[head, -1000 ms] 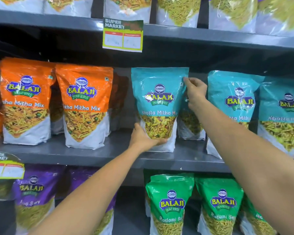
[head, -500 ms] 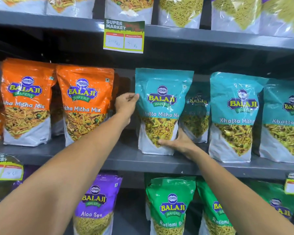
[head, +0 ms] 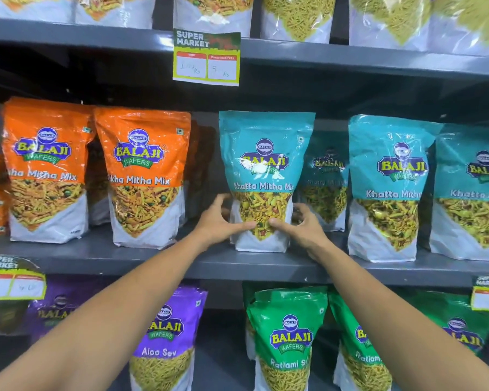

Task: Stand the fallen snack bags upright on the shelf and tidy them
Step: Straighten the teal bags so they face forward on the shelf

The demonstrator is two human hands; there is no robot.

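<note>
Both hands cup an upright teal snack bag (head: 261,176) on the grey shelf (head: 141,259): left hand (head: 219,221) and right hand (head: 301,225) grip its lower sides, thumbs seemingly pressing the front.

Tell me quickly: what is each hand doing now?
Left hand: closed on the teal snack bag, lower left.
Right hand: closed on the same bag, lower right.

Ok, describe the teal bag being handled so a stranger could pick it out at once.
Find the middle shelf, where orange bags give way to teal ones. The teal Khatta Mitha Mix bag is the leftmost teal one in the front row, below the price tag. It alone has the left hand and right hand clasping its base.
</note>
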